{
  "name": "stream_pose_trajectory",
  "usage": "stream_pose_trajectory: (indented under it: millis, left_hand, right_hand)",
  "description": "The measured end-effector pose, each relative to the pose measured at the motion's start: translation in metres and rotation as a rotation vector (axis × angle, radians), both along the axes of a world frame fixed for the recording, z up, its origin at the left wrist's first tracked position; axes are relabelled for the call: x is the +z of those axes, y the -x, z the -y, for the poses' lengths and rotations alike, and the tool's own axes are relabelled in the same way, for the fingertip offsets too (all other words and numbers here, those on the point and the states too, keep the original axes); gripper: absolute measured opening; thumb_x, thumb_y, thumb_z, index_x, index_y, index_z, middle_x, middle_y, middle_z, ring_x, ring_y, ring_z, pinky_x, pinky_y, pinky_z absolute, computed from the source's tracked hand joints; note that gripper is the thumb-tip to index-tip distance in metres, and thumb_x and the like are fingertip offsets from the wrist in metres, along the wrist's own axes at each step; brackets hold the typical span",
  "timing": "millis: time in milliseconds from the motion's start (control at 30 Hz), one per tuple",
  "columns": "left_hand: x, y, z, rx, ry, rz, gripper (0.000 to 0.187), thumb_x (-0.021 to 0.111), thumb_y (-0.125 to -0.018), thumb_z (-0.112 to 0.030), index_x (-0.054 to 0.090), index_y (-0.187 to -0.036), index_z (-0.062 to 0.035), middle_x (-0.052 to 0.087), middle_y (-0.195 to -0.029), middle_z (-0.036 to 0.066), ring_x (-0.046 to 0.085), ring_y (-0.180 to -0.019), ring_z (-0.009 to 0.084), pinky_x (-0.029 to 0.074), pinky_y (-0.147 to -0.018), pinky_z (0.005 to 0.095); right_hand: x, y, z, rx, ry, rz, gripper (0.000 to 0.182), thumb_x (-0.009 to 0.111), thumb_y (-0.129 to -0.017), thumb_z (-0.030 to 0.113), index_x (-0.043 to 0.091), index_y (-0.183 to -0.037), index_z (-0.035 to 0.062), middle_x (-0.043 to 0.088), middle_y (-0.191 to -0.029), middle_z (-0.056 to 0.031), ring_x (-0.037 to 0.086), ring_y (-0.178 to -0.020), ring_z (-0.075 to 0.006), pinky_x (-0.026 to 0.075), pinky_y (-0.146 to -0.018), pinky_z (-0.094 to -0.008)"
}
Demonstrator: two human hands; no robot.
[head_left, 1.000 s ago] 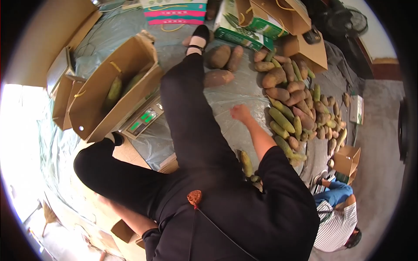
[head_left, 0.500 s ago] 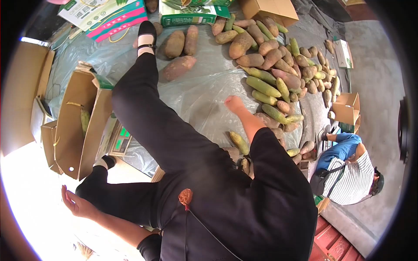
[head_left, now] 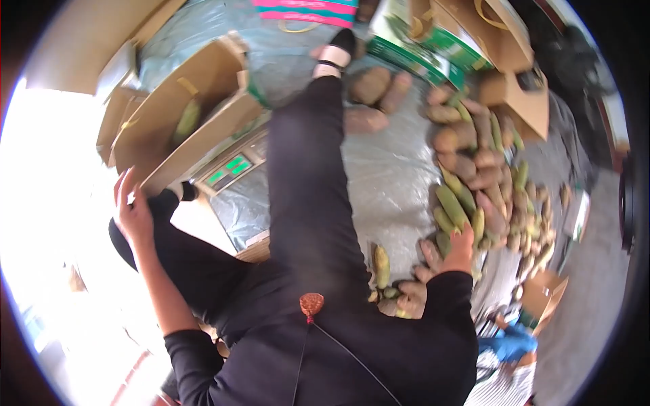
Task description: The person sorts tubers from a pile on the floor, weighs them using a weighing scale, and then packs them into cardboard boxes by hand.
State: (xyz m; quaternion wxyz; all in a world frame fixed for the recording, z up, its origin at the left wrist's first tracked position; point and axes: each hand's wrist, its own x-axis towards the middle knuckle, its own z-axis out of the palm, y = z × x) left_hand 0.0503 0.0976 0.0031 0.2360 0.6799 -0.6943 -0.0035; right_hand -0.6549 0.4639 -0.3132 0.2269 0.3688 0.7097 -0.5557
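Note:
My right hand is over the left edge of a pile of long green radishes and brownish-pink sweet potatoes. Its fingertips meet the lower end of one green radish, but blur hides whether they grip it. My left hand is raised with its fingers apart and nothing in it, close to the near corner of an open cardboard box. Inside that box lies a green radish. Beside the box, a scale shows green lit digits.
Three large sweet potatoes lie beyond my outstretched leg. Green-and-white cartons and a brown box stand at the back. A single radish lies near my thigh. Another person is at the lower right.
My view has swung, shifting the scene. My right hand has gone from above the plastic sheet to the radishes in the pile. My left hand has come up near the box corner.

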Motion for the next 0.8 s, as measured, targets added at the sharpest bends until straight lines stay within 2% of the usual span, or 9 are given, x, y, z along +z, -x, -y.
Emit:
stream_pose_trajectory:
  millis: [33,67,133,200,267,300,400,633,800]
  left_hand:
    - [0.005,0.013,-0.002,-0.030,-0.038,-0.070,0.034,0.056,-0.085,-0.001,0.060,-0.118,-0.0079,0.057,-0.119,0.011,0.053,-0.113,0.0252,0.041,-0.095,0.0335]
    - [0.004,0.013,-0.002,-0.060,-0.073,-0.006,0.040,0.055,-0.086,-0.002,0.057,-0.124,-0.0139,0.054,-0.127,0.009,0.050,-0.119,0.0230,0.038,-0.100,0.0339]
    - [0.000,0.016,0.000,-0.110,-0.105,0.099,0.048,0.061,-0.082,-0.003,0.052,-0.128,-0.0106,0.050,-0.130,0.012,0.041,-0.128,0.0291,0.033,-0.105,0.0390]
    - [-0.007,0.017,0.003,-0.156,-0.088,0.165,0.050,0.064,-0.078,-0.006,0.053,-0.126,-0.0089,0.052,-0.127,0.013,0.040,-0.127,0.0303,0.031,-0.106,0.0431]
    - [-0.007,0.022,0.003,-0.155,-0.179,0.176,0.053,0.066,-0.076,-0.010,0.052,-0.127,-0.0097,0.053,-0.125,0.013,0.042,-0.125,0.0311,0.030,-0.107,0.0455]
    - [-0.008,0.023,0.003,-0.140,-0.246,0.223,0.053,0.068,-0.075,-0.013,0.052,-0.126,-0.0102,0.055,-0.123,0.012,0.046,-0.121,0.0308,0.030,-0.106,0.0467]
    - [-0.013,0.024,0.004,-0.146,-0.285,0.185,0.048,0.067,-0.076,-0.010,0.054,-0.123,-0.0111,0.058,-0.115,0.010,0.051,-0.114,0.0294,0.032,-0.105,0.0469]
    - [-0.022,0.017,0.004,-0.191,-0.219,0.173,0.035,0.062,-0.078,-0.003,0.058,-0.112,-0.0102,0.058,-0.102,0.009,0.053,-0.103,0.0295,0.036,-0.098,0.0437]
    - [-0.023,0.019,0.007,-0.175,-0.222,0.178,0.031,0.061,-0.078,-0.003,0.059,-0.108,-0.0084,0.059,-0.103,0.009,0.054,-0.103,0.0294,0.037,-0.098,0.0427]
  right_hand:
    - [0.009,-0.008,0.014,-0.010,0.046,0.016,0.041,0.064,-0.082,0.031,0.055,-0.119,0.0157,0.050,-0.115,-0.0042,0.045,-0.103,-0.0233,0.041,-0.082,-0.0373]
    - [0.004,-0.006,0.014,-0.012,0.114,0.043,0.042,0.065,-0.081,0.033,0.054,-0.118,0.0170,0.048,-0.117,-0.0025,0.044,-0.100,-0.0221,0.042,-0.079,-0.0356]
    - [-0.022,0.007,0.004,-0.028,0.192,0.057,0.042,0.066,-0.079,0.035,0.055,-0.116,0.0184,0.047,-0.118,0.0000,0.044,-0.097,-0.0205,0.043,-0.076,-0.0335]
    - [-0.031,0.014,0.012,-0.009,0.209,0.050,0.041,0.066,-0.079,0.036,0.056,-0.115,0.0184,0.049,-0.116,0.0008,0.044,-0.098,-0.0201,0.042,-0.075,-0.0332]
    - [-0.024,0.008,0.029,-0.120,0.202,0.023,0.040,0.063,-0.080,0.040,0.056,-0.113,0.0179,0.050,-0.114,0.0021,0.043,-0.097,-0.0192,0.042,-0.074,-0.0345]
    - [-0.017,0.003,0.040,-0.096,0.210,0.023,0.040,0.063,-0.080,0.040,0.056,-0.113,0.0179,0.050,-0.114,0.0021,0.043,-0.097,-0.0192,0.042,-0.074,-0.0345]
    - [0.002,-0.004,0.070,-0.195,0.160,0.105,0.041,0.063,-0.081,0.042,0.056,-0.112,0.0162,0.053,-0.108,0.0016,0.044,-0.094,-0.0195,0.042,-0.073,-0.0367]
    - [-0.004,0.016,0.100,-0.173,0.139,0.171,0.042,0.065,-0.080,0.044,0.056,-0.109,0.0157,0.053,-0.104,0.0005,0.045,-0.091,-0.0202,0.042,-0.072,-0.0368]
    - [-0.008,0.028,0.115,-0.158,0.133,0.207,0.042,0.066,-0.079,0.045,0.057,-0.107,0.0154,0.052,-0.101,-0.0004,0.045,-0.088,-0.0207,0.043,-0.072,-0.0369]
